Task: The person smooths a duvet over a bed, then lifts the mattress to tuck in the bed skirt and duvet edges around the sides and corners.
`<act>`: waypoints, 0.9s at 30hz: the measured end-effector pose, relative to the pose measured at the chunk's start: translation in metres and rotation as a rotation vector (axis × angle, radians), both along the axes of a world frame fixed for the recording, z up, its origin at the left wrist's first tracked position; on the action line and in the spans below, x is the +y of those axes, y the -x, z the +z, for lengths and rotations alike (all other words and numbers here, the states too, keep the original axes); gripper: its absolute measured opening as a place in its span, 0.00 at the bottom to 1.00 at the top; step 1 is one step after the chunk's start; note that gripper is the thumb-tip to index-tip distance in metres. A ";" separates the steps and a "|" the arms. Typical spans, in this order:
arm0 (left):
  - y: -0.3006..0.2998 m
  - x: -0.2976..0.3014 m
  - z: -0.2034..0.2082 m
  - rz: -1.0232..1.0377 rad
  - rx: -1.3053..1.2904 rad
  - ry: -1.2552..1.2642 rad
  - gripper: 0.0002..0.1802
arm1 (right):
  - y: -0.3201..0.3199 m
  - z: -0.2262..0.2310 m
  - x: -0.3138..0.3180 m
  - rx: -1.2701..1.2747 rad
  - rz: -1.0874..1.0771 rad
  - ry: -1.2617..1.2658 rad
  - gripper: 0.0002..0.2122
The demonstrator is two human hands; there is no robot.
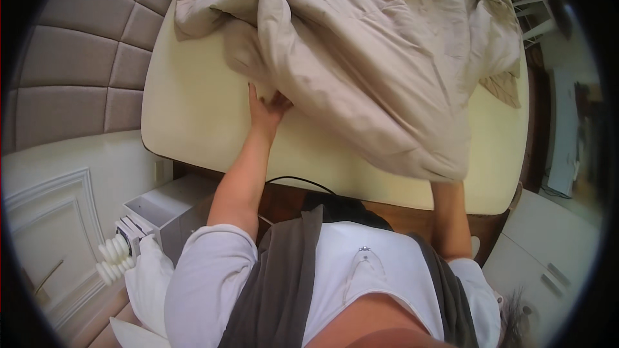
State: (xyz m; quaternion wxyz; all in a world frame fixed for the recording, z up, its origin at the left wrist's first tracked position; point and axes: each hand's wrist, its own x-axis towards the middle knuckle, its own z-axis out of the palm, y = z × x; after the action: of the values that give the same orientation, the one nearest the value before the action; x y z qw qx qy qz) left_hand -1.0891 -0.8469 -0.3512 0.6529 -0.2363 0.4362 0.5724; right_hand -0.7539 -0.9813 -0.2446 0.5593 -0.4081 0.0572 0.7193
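A large beige duvet (pixel 387 64) lies bunched over the far and middle part of the bed, its near edge blurred and hanging toward me. My left hand (pixel 269 108) is at the duvet's left fold, with the thumb on one side of the cloth and the fingers curled at the other. Some of those fingers are hidden by the fabric. On the right, my forearm (pixel 449 212) reaches up to the duvet's near corner. My right hand is covered by the cloth there. Beneath lies a cream mattress (pixel 193 103), bare along its left and near sides.
A padded grey-brown headboard (pixel 77 58) rises on the left. Close to the bed's near left corner stands a grey bedside cabinet (pixel 177 203) with white objects beside it. A white drawer unit (pixel 535 251) is at the near right. One black cable (pixel 300 180) curves along the mattress edge.
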 end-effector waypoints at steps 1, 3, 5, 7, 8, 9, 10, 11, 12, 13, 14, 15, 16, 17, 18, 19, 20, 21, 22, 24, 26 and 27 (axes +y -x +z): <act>0.002 0.008 0.004 -0.037 0.020 -0.132 0.39 | -0.011 0.013 -0.018 0.013 0.015 0.017 0.17; 0.006 0.026 0.014 -0.068 0.054 -0.259 0.37 | -0.047 0.039 -0.054 -0.028 -0.012 0.061 0.18; -0.005 0.028 0.021 -0.435 0.479 -0.398 0.26 | -0.149 0.023 -0.095 -0.412 -0.154 0.020 0.22; -0.038 0.004 0.036 -0.488 0.591 -0.461 0.19 | -0.206 0.047 -0.082 -0.540 -0.302 -0.123 0.21; -0.063 -0.013 0.045 -0.538 0.685 -0.543 0.14 | -0.237 0.049 -0.082 -0.567 -0.491 -0.192 0.20; -0.094 -0.036 0.055 -0.743 0.748 -0.595 0.14 | -0.284 0.036 -0.098 -0.507 -0.619 -0.366 0.19; -0.106 -0.062 0.071 -0.924 0.878 -0.626 0.14 | -0.254 0.018 -0.090 -0.698 -0.659 -0.255 0.19; -0.112 -0.089 0.087 -1.152 1.102 -0.677 0.19 | -0.201 0.004 -0.078 -0.879 -0.683 -0.144 0.19; -0.131 -0.111 0.089 -1.317 1.353 -0.667 0.23 | -0.177 -0.021 -0.084 -0.894 -0.580 -0.012 0.19; -0.158 -0.126 0.102 -1.299 1.183 -0.846 0.19 | -0.174 -0.061 -0.107 -0.805 -0.440 0.065 0.20; -0.163 -0.140 0.111 -1.280 1.034 -0.949 0.15 | -0.119 -0.077 -0.107 -0.666 -0.261 0.148 0.22; -0.150 -0.146 0.110 -1.279 1.060 -0.888 0.15 | -0.020 -0.025 -0.080 -0.436 -0.136 0.283 0.22; -0.150 -0.147 0.115 -1.434 0.986 -0.922 0.14 | 0.018 -0.004 -0.076 -0.075 -0.034 0.045 0.21; -0.153 -0.143 0.121 -1.591 0.896 -0.971 0.14 | 0.032 0.008 -0.074 0.272 0.058 -0.196 0.20; -0.148 -0.136 0.132 -1.411 0.883 -1.247 0.13 | 0.030 0.004 -0.063 0.262 0.050 -0.217 0.20; -0.138 -0.127 0.131 -1.409 0.875 -1.272 0.13 | 0.025 -0.006 -0.049 0.045 -0.030 -0.166 0.19; -0.119 -0.116 0.123 -1.534 0.548 -1.074 0.13 | 0.031 -0.009 -0.036 -0.158 -0.100 -0.108 0.18; -0.102 -0.105 0.112 -1.623 0.220 -0.864 0.12 | 0.032 -0.003 -0.032 -0.162 -0.106 -0.116 0.18; -0.078 -0.095 0.093 -1.532 0.151 -0.667 0.13 | 0.043 0.017 -0.023 -0.129 -0.101 -0.102 0.17; -0.037 -0.081 0.047 -1.438 0.121 -0.488 0.15 | 0.069 0.053 -0.017 -0.186 -0.084 -0.092 0.14; -0.012 -0.056 0.020 -0.979 -0.180 -0.459 0.20 | 0.077 0.073 -0.038 -0.462 0.108 -0.172 0.15; -0.008 -0.036 0.018 -0.857 -0.255 -0.466 0.21 | 0.071 0.078 -0.054 -0.483 0.072 -0.210 0.15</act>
State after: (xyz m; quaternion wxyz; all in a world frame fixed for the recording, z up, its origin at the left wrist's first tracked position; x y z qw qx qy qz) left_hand -1.0814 -0.8825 -0.3333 0.9126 0.0482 0.2715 0.3018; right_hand -0.8248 -1.0348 -0.1662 0.5700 -0.5094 -0.1675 0.6225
